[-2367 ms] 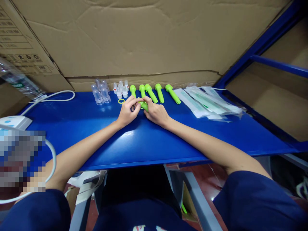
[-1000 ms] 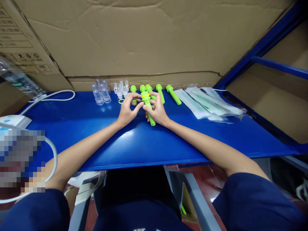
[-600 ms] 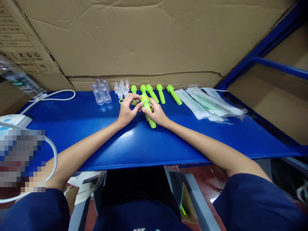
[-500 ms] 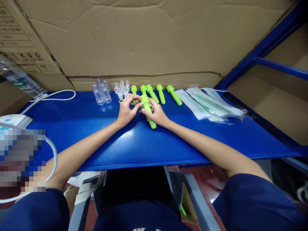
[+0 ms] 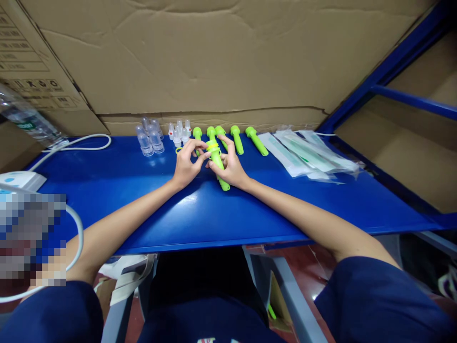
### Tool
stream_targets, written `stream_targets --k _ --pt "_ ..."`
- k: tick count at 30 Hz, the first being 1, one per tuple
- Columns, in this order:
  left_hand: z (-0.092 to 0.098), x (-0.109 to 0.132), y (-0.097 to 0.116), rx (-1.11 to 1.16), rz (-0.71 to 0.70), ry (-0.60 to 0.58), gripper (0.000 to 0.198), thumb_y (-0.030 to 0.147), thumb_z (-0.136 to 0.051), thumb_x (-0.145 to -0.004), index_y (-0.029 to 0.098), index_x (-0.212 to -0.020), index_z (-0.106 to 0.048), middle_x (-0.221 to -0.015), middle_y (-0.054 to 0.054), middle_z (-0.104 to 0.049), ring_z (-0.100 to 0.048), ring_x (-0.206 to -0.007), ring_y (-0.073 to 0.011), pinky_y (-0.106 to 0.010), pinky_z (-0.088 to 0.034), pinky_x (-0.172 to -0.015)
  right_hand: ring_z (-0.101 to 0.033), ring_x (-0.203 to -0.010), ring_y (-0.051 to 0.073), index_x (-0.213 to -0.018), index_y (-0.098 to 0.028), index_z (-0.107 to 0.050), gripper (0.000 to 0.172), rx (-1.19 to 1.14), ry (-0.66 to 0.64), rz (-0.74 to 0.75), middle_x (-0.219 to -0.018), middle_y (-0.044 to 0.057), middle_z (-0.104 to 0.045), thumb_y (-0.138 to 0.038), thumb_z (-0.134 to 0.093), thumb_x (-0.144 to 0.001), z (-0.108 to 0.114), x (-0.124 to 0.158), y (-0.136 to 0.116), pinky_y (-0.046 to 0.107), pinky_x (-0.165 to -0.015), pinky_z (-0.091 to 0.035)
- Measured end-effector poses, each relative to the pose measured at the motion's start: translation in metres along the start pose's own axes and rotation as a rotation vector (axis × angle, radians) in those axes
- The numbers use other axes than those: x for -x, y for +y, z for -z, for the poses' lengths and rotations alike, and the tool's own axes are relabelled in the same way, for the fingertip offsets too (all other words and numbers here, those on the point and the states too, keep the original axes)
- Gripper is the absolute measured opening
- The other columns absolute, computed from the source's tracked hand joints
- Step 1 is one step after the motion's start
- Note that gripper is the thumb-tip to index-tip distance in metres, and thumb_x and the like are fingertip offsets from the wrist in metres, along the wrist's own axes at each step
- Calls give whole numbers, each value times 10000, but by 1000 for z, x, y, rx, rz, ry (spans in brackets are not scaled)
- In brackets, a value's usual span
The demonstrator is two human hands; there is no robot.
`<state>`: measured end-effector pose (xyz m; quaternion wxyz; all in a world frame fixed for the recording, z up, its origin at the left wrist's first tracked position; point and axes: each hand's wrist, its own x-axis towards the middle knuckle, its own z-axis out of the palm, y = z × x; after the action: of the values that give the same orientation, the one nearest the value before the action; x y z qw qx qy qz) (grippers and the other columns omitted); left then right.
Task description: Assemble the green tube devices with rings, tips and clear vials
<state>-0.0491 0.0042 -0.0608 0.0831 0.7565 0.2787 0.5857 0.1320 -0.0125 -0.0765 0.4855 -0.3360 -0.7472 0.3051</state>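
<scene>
My right hand (image 5: 232, 166) grips a bright green plastic tube (image 5: 218, 164) by its middle, its wide end pointing away from me. A yellow ring (image 5: 213, 145) sits around that wide end. My left hand (image 5: 186, 162) pinches the ring with thumb and fingertips. Both hands hover just above the blue table (image 5: 214, 209). Behind them lie more green tubes (image 5: 235, 137) in a row. Another yellow ring (image 5: 177, 150) lies by my left hand.
Clear plastic caps (image 5: 148, 138) and small white caps (image 5: 178, 131) stand at the back left. Sealed plastic pouches (image 5: 307, 152) lie at the back right. A white cable (image 5: 78, 140) and a white device (image 5: 21, 180) sit at the left. Cardboard (image 5: 214, 62) walls the back.
The green tube has been lifted from flat on the table and stood tilted in my right hand. The yellow ring now sits around its wide end. My fingers have shifted slightly on it.
</scene>
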Motion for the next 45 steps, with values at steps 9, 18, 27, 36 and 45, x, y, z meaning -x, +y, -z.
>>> stream_targets --k 9,18,27,36,45 --pt "2 -2 2 53 -26 6 145 304 -747 -942 179 -980 -682 -922 -14 -731 -652 -743 -110 -246 -478 -675 -646 -593 128 -1364 -273 -262 536 29 -8 83 -876 -19 -663 -466 -619 -1013 1 2 5 286 -557 -583" --pt "4 -3 3 36 -20 -14 164 344 -733 -959 182 -958 -703 -923 -18 -752 -651 -727 -102 -241 -488 -662 -640 -618 127 -1376 -290 -295 487 97 11 113 -918 -8 -658 -413 -615 -1031 3 2 6 284 -556 -587" --pt "3 -3 6 45 -83 14 137 314 -732 -964 189 -1019 -722 -994 -23 -737 -639 -746 -96 -231 -505 -675 -662 -641 139 -1401 -290 -251 495 117 12 174 -893 -13 -627 -414 -567 -1041 2 0 1 288 -551 -582" --pt "1 -1 8 9 -140 29 165 323 -713 -979 205 -1095 -720 -1076 -35 -717 -627 -736 -83 -222 -517 -664 -717 -644 197 -1378 -272 -230 601 146 86 177 -843 -3 -652 -493 -636 -994 5 -5 4 360 -583 -625" --pt "0 1 5 -15 -181 4 240 369 -708 -984 232 -1182 -702 -1078 -35 -652 -610 -729 -81 -226 -533 -646 -660 -564 169 -1389 -254 -285 530 234 90 125 -830 -3 -676 -493 -584 -1021 4 -3 -2 372 -576 -627"
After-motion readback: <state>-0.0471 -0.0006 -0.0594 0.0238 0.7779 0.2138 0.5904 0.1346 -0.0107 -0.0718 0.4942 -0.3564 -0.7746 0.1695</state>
